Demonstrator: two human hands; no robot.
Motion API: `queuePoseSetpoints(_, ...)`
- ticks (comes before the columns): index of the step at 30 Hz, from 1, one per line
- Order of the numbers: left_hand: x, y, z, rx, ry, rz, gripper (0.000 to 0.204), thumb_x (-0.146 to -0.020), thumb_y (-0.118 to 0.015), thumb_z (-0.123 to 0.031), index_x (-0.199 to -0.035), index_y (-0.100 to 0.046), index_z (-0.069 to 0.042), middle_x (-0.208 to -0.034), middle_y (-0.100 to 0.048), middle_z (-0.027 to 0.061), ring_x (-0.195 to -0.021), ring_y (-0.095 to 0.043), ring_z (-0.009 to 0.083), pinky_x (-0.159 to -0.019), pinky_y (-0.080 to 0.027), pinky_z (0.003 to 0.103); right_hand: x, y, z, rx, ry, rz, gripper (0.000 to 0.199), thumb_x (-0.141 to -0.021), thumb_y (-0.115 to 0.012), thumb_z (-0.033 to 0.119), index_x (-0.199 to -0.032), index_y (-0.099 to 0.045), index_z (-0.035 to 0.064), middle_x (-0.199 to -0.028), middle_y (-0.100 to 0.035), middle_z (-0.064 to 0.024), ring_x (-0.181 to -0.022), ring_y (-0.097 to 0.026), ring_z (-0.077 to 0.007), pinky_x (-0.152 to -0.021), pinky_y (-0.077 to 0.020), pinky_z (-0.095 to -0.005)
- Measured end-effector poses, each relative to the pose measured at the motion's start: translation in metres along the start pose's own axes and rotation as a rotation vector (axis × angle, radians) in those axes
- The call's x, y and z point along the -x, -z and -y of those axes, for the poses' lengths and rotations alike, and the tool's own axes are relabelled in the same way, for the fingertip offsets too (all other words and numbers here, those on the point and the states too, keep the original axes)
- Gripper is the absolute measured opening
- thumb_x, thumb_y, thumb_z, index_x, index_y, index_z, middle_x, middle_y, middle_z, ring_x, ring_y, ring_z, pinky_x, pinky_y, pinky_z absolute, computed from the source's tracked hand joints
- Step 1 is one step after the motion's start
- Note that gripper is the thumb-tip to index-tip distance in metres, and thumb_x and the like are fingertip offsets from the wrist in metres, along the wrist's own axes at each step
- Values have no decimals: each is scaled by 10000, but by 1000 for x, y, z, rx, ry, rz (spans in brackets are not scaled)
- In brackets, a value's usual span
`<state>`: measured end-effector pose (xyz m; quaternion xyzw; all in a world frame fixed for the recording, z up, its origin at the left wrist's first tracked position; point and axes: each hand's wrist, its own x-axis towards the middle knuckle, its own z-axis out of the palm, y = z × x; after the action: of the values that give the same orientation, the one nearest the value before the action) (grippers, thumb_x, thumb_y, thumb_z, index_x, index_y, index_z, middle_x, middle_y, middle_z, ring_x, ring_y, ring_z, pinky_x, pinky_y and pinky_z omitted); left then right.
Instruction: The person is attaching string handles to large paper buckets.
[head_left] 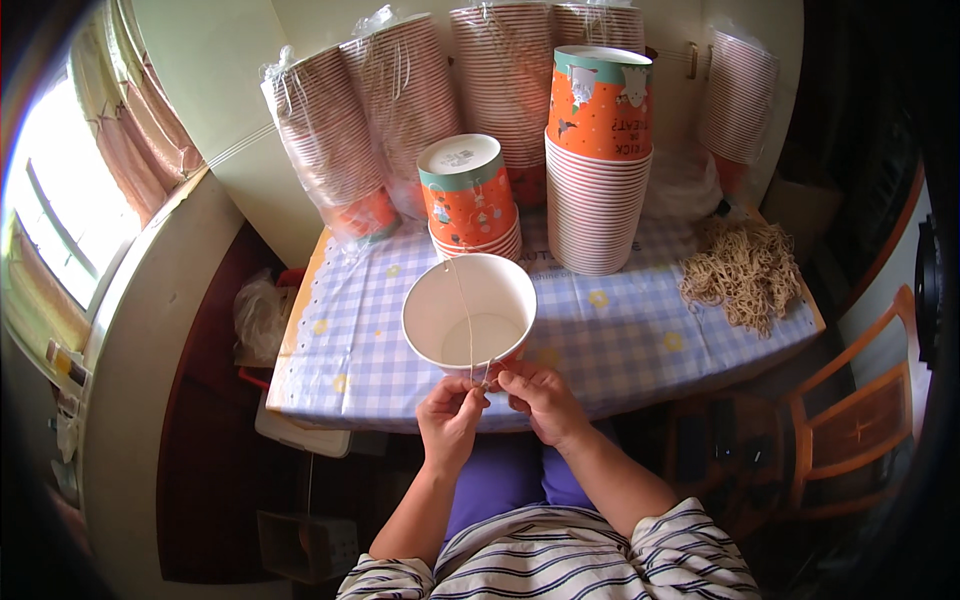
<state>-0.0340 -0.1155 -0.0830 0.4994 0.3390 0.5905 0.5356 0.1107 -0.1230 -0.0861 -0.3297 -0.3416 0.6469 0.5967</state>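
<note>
A large paper bucket (425, 318), white inside, stands tilted toward me at the front of the table, its open mouth facing up. A thin tan string (464, 310) runs from a hole in its far rim across the mouth to the near rim. There my left hand (450, 412) pinches the string between thumb and fingers. Close beside it, my right hand (540, 398) pinches the string too, fingertips almost touching the left ones. The exact shape of the string between the fingertips is too small to make out.
Behind the bucket stand a short stack of upside-down orange buckets (468, 205) and a taller stack (598, 190). Plastic-wrapped bucket stacks (325, 140) line the back. A heap of tan strings (743, 272) lies at the right on the checked tablecloth (360, 330). A wooden chair (860, 420) stands right.
</note>
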Motion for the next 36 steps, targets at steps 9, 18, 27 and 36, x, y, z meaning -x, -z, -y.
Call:
queuePoseSetpoints(9,-2,2,3,-3,-9,-1,33,-864,-599,21,-894,-609,28,-818,-633,38,-720,-593,82,-670,-486,205,-4,-3,-8,59,137,-47,184,-868,-636,150,-1009,-666,37,-906,-666,-19,-652,-483,-19,-589,-385,-174)
queuePoseSetpoints(18,-1,2,4,46,10,0,37,-874,-585,21,-902,-609,28,-845,-623,34,-716,-586,83,-668,-487,207,-7,0,-11,171,255,-82,155,-886,-628,149,-930,-662,4,-841,-671,-32,-784,-596,-72,-729,-479,-226)
queuePoseSetpoints(27,6,0,-29,-703,-565,-44,295,-645,-686,-5,-931,-623,-33,-682,-531,50,-562,-499,127,-490,-391,241,-6,2,-7,95,238,-30,154,-880,-628,146,-917,-652,-1,-859,-675,-41,-817,-596,-71,-761,-473,-224)
queuePoseSetpoints(36,-6,-8,-45,-1201,-587,95,252,-698,-695,-118,-934,-620,-71,-689,-577,62,-599,-578,230,-542,-440,342,0,-1,6,-5,119,32,162,-877,-613,127,-970,-644,-2,-897,-673,-52,-826,-611,-96,-800,-488,-250)
